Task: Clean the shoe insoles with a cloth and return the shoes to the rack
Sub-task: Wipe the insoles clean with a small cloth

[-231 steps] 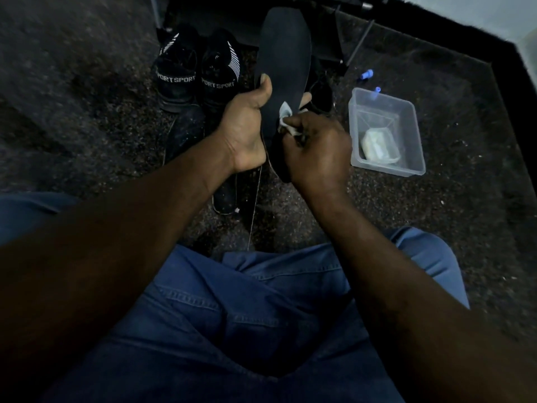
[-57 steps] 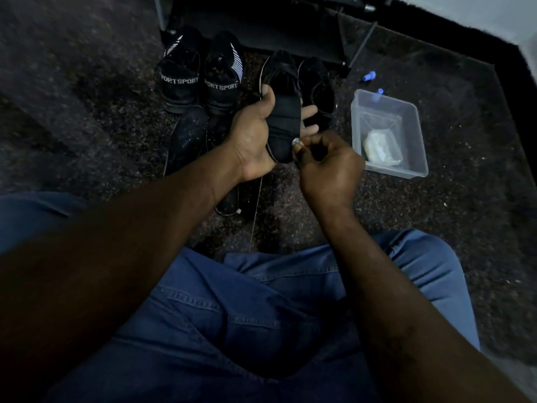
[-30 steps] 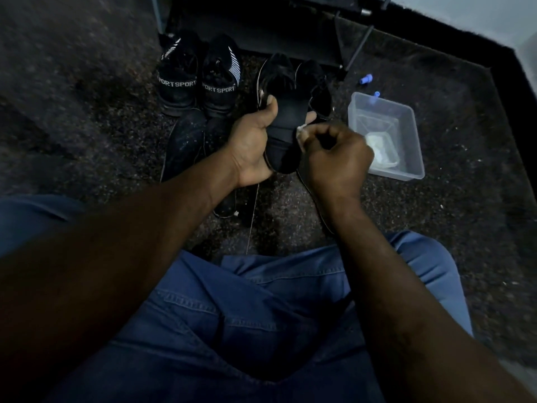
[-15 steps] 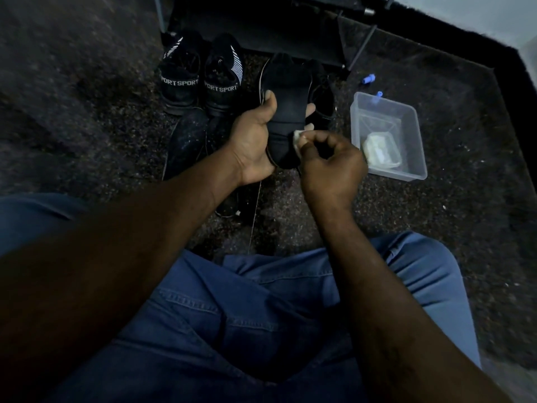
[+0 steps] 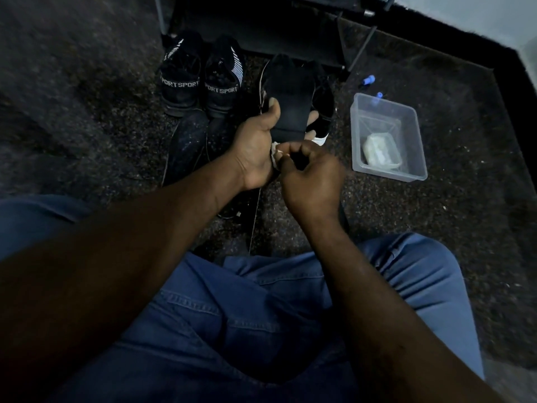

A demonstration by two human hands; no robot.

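Dark speckled carpet [image 5: 436,228], dim light; shoe rack [image 5: 261,24] at the far edge.
Item: black insole [image 5: 290,106], raised over the shoes on the floor.
Left hand [image 5: 255,146]: gripping the insole, thumb across its face.
Right hand [image 5: 311,175]: fingers curled, pinching a white cloth [image 5: 275,154].
Change: the cloth has travelled from mid-insole down to the heel end, against the left palm.
Reading: stroke likely finishing; insole probably near ready to refit.
Sport shoes [image 5: 180,82] and clear tub [image 5: 389,174] nearby, off the rack.
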